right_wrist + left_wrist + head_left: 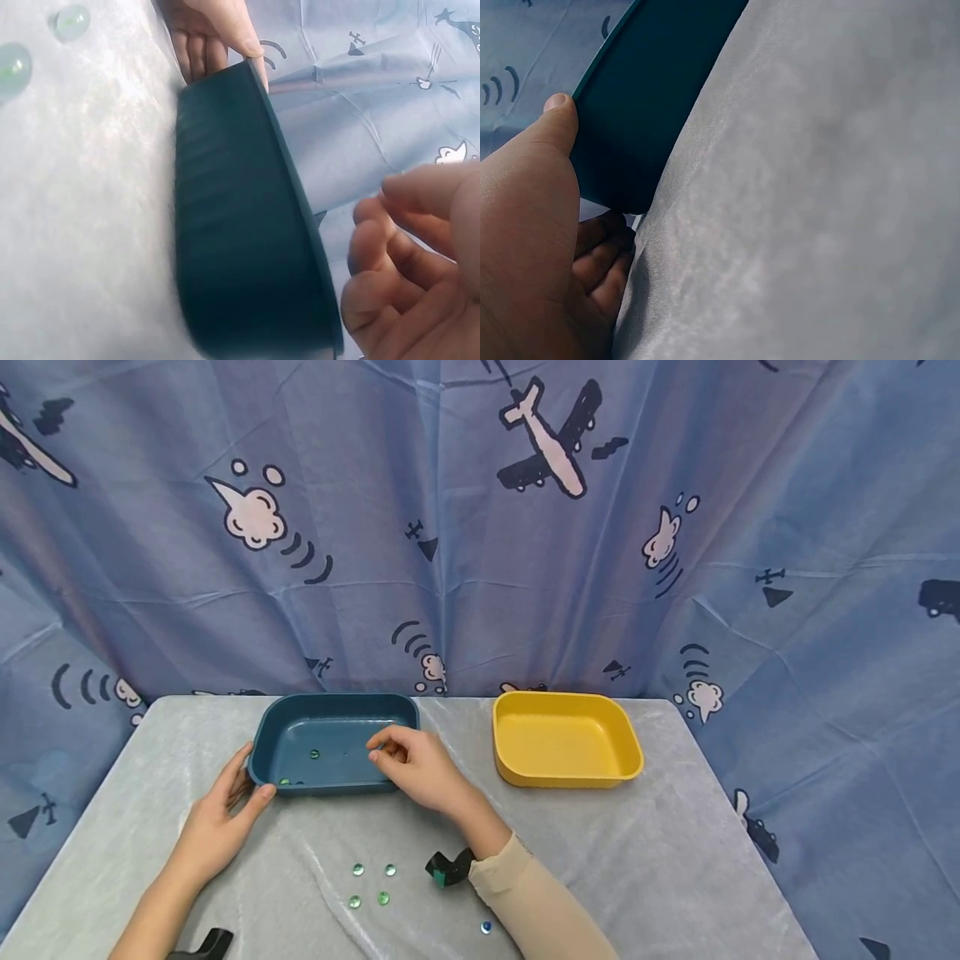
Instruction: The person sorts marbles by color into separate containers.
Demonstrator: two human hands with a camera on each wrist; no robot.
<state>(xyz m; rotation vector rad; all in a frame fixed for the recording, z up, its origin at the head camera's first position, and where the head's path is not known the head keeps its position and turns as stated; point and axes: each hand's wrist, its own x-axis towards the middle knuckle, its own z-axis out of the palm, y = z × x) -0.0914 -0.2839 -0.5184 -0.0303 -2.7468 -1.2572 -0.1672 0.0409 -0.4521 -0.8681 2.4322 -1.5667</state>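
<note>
A dark blue tray (330,791) stands at the back left of the table, with green glass marbles (315,754) inside. My left hand (217,827) holds its front left corner, the thumb on the rim and the other fingers round the side. Over the tray's right part is my right hand (416,768), its fingers loosely curled and thumb near the index fingertip. Nothing shows between those fingertips in the right wrist view. In front of the tray lie several green marbles (384,898); a blue marble (486,927) lies nearer the right forearm.
To the right stands a yellow tray (567,777) with nothing visible in it. Grey cloth covers the table (675,860), and a blue curtain (465,527) with airplane prints hangs right behind it. Black wrist mounts (450,868) show at both forearms.
</note>
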